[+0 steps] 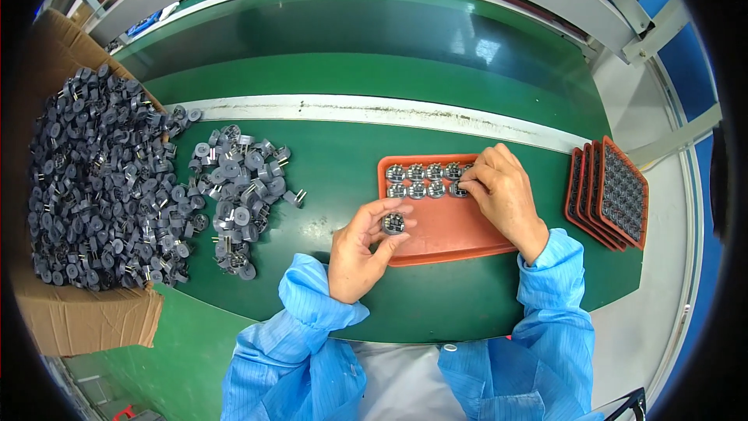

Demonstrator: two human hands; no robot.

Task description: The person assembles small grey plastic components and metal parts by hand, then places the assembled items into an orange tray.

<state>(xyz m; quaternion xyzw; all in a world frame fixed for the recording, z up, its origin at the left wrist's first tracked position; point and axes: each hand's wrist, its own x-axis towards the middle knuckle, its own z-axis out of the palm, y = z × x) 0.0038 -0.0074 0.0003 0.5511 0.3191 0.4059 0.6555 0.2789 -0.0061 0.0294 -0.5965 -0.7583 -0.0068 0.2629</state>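
My left hand (360, 249) holds a round grey plug part (393, 224) between thumb and fingers, its open side with metal contacts facing up. It hangs over the left edge of an orange-red tray (456, 230). Two rows of similar plug parts (416, 172) stand along the tray's far side. My right hand (502, 191) is over the tray's right part, thumb and forefinger pinched on a plug part (457, 188) at the right end of the nearer row. The fingers cover some of this part, and the hand hides the tray's far right corner.
A cardboard box (93, 316) heaped with grey plug parts (109, 179) stands at the left. Beside it, a loose pile of them (245, 187) lies on the green table (327, 156). Filled orange-red trays (622, 193) lean together at the right. A white strip (374, 109) crosses behind.
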